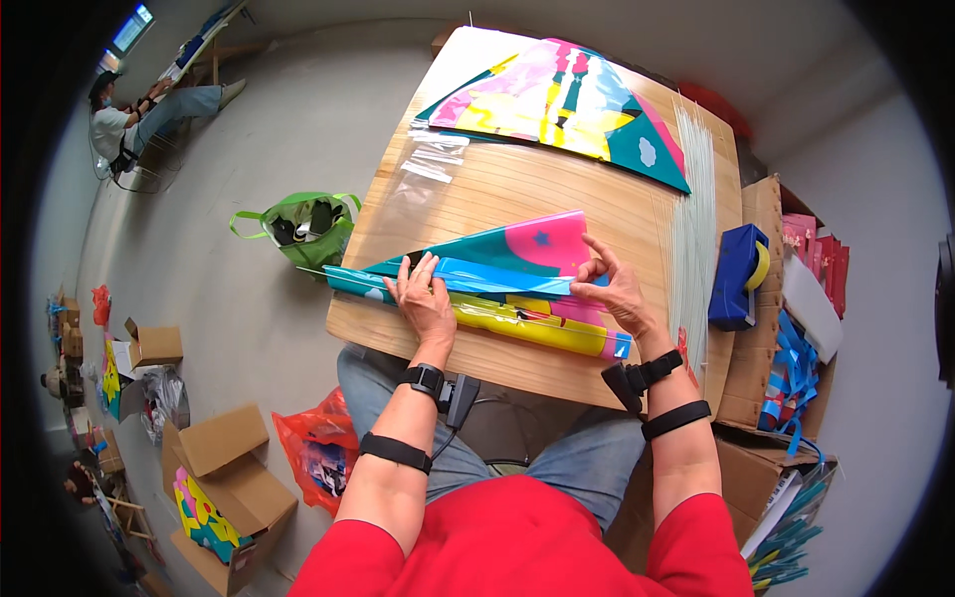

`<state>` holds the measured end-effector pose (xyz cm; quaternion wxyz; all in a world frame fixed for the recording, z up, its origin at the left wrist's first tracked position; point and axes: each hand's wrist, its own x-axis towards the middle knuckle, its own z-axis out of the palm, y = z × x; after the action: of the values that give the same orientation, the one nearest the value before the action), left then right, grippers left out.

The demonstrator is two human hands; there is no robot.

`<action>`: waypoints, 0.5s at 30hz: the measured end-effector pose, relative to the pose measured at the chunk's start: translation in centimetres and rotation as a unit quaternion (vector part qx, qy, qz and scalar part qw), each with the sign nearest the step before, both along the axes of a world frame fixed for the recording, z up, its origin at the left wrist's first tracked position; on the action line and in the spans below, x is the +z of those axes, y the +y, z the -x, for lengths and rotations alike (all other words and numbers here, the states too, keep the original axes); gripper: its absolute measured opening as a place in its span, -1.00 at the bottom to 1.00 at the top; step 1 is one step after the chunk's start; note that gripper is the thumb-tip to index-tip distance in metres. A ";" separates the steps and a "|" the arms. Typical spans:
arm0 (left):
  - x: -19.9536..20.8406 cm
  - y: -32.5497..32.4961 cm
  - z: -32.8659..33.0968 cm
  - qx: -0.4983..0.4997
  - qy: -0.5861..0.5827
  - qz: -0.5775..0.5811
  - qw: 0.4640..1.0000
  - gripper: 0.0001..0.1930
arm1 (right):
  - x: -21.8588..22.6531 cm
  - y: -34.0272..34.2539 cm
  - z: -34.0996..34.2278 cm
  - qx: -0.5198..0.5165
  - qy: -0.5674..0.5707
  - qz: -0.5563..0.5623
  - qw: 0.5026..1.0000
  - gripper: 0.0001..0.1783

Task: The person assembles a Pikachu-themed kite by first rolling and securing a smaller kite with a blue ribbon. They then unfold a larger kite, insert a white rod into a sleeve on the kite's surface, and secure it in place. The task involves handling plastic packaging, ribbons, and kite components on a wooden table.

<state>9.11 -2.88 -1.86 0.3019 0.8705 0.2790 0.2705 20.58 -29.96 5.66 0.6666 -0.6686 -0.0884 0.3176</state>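
A shiny printed kite (517, 316) lies folded into a long narrow bundle along the near side of the wooden table (622, 214). Its pink and teal corner spreads out flat behind the rolled part, and a blue strip runs along the top of the bundle. My left hand (424, 301) rests on the bundle's left half, fingers stretched out over the sheet. At the right end of the blue strip, my right hand (619, 292) pinches the edge between thumb and forefinger, its other fingers raised. A thin rod tip sticks out at the bundle's left end.
Flat kites (637, 149) are stacked at the table's far side. Clear plastic sleeves (408, 189) lie at the left, thin white rods (694, 239) at the right beside a blue tape dispenser (736, 279). Cardboard boxes (761, 368) and bags surround the table. Another person (124, 129) sits far left.
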 end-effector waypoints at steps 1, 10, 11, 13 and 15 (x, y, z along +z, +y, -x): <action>0.0 -0.1 0.0 -0.001 0.006 -0.003 1.000 -0.74 | -0.8 -0.3 0.7 -0.013 -0.027 0.003 1.000 -0.15; 0.6 0.1 0.2 -0.009 0.038 -0.024 0.999 -0.78 | -0.7 -0.7 2.7 -0.051 -0.490 0.314 0.812 -0.72; 0.6 0.2 0.2 -0.011 0.044 -0.021 0.999 -0.78 | -0.9 -0.2 2.8 -0.028 -0.516 0.310 0.798 -0.69; 0.7 0.3 0.3 -0.014 0.044 -0.010 0.999 -0.77 | -0.9 0.8 2.7 0.039 -0.544 0.320 0.774 -0.57; 0.8 0.4 0.4 -0.020 0.050 -0.001 0.999 -0.75 | -1.8 1.9 2.7 0.045 -0.559 0.333 0.758 -0.53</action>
<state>8.73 -2.44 -1.03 0.2919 0.8889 0.2759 0.2204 17.85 -28.05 3.87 0.2195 -0.9024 -0.3634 -0.0734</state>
